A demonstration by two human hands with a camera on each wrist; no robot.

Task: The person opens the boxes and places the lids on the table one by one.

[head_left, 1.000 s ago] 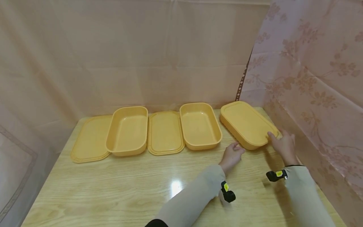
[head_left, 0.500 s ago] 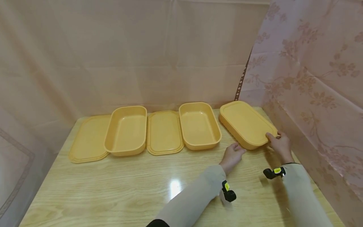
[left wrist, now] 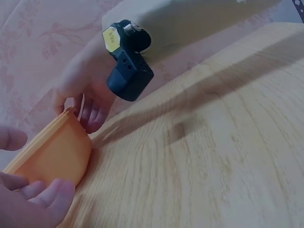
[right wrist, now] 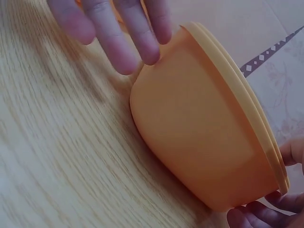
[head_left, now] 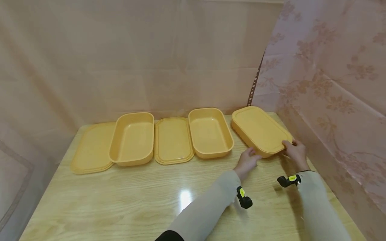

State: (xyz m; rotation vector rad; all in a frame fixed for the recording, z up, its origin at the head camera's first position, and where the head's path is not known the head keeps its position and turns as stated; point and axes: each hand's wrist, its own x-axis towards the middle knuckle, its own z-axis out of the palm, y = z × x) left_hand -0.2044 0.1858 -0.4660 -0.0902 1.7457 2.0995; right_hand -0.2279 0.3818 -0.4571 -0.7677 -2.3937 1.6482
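At the right of the head view sits a yellow lidded food container (head_left: 260, 130), its lid on top and its long side slanted. My right hand (head_left: 295, 154) pinches its near right corner, thumb over the lid and fingers under the rim. My left hand (head_left: 247, 162) is at the near left corner with loosely extended fingers. In the left wrist view, those fingertips (left wrist: 61, 192) lie along the container's side (left wrist: 71, 156), below the lid edge. The right wrist view shows the lid seated along the container's rim (right wrist: 232, 99).
Two open yellow containers (head_left: 211, 132) (head_left: 132, 139) stand left along the back of the wooden table (head_left: 120, 201). One loose lid (head_left: 174, 140) lies between them, another lid (head_left: 91, 147) at the far left. Cloth hangs behind and a floral curtain (head_left: 328, 90) borders the right.
The right hand's fingers have drawn in closer around the container's corner. The left hand has come slightly nearer its side. The whole head view has shifted a little.
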